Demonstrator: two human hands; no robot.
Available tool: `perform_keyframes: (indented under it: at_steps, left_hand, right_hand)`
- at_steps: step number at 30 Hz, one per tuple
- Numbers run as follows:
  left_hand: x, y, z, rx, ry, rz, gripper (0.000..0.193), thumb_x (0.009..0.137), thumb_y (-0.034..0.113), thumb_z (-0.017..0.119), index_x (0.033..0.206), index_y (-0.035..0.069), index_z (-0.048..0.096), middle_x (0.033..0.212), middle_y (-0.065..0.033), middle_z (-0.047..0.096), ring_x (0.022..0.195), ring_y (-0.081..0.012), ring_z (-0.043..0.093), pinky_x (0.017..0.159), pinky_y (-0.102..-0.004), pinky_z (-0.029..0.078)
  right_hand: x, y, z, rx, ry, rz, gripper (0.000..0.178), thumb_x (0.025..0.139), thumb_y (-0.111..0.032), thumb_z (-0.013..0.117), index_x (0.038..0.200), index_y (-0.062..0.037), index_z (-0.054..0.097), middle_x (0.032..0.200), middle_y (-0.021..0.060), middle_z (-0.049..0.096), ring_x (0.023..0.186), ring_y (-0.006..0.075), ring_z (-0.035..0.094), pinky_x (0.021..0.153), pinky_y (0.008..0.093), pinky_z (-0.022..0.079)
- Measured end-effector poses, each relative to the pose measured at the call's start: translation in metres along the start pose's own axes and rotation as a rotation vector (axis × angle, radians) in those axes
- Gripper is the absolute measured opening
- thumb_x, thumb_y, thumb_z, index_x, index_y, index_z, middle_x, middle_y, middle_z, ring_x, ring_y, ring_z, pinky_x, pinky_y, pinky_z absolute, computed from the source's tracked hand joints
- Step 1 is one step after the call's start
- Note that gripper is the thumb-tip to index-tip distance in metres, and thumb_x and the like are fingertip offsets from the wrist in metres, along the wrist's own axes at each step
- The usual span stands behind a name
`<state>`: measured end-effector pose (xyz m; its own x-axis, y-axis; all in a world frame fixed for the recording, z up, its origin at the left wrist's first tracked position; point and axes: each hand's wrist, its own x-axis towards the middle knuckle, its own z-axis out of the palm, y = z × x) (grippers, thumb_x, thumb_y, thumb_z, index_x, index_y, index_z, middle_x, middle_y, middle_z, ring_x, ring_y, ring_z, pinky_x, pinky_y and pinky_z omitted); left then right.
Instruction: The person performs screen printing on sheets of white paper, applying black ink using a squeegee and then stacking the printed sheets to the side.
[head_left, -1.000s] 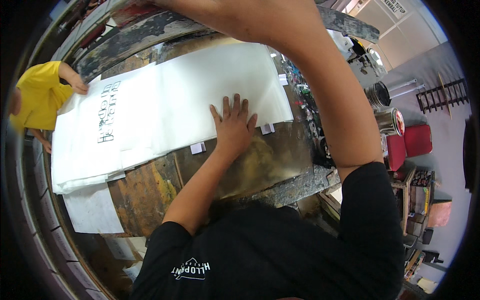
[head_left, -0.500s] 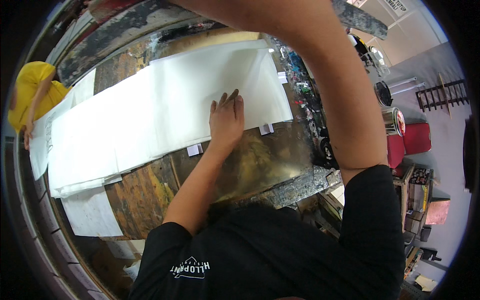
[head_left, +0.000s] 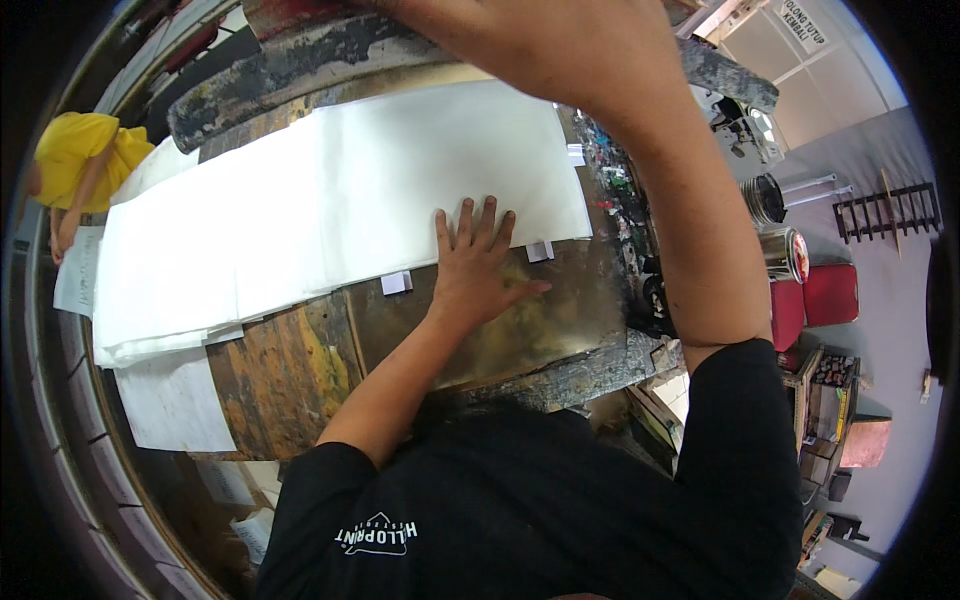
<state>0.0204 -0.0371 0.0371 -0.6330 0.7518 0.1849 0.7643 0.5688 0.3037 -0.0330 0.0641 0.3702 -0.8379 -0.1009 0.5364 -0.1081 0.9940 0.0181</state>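
My left hand lies flat with fingers spread on the near edge of a long stack of thin white sheets, its thumb over the stained work board. My raised right arm reaches far up across the view; the right hand is cut off by the top edge, so its fingers are hidden. A long, ink-stained bar runs behind the sheets on the far side. Small folded paper tabs sit along the sheets' near edge, and another tab is at the right end.
At the far left, a person in a yellow shirt has a hand near a hanging printed sheet. A loose white sheet lies under the stack's left end. To the right are a metal can, red chairs, shelves and a wall rack.
My left hand has slid back toward me to the sheets' near edge, its fingers spreading wide. The right hand has shifted slightly to the right. The yellow-shirted person's hand has moved a little.
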Motion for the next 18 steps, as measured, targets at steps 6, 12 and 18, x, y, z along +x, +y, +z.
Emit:
perform_keyframes:
  at_steps: [6,12,18]
  left_hand:
    - [-0.001,0.002,0.004,-0.071,0.104,0.046,0.114,0.082,0.09,0.063,0.161,0.009,0.049,0.172,-0.0204,0.033,0.161,-0.0462,0.025,0.128,-0.0739,0.003]
    - [-0.005,-0.027,-0.123,-0.728,0.529,-0.459,0.107,0.079,0.041,0.097,0.164,0.002,0.043,0.147,-0.0206,0.058,0.129,-0.0349,0.062,0.11,-0.0555,0.052]
    - [-0.082,-0.054,-0.161,-1.106,0.333,-0.533,0.105,0.072,0.022,0.103,0.158,-0.005,0.048,0.128,-0.0141,0.073,0.116,-0.0222,0.07,0.104,-0.0359,0.055]
  right_hand:
    - [0.012,0.0,-0.014,0.104,-0.234,0.116,0.067,0.107,-0.067,0.049,0.079,-0.0081,0.064,0.07,0.0055,0.062,0.062,0.0141,0.054,0.053,0.033,0.045]
    - [-0.016,0.013,0.019,0.127,0.006,0.001,0.052,0.107,-0.056,0.055,0.096,-0.0058,0.061,0.07,0.0069,0.062,0.06,0.0154,0.053,0.054,0.0339,0.048]
    - [-0.136,0.01,0.072,0.154,-0.338,-0.203,0.041,0.096,-0.05,0.071,0.113,-0.0126,0.074,0.113,0.0118,0.071,0.109,0.0319,0.066,0.09,0.0499,0.046]
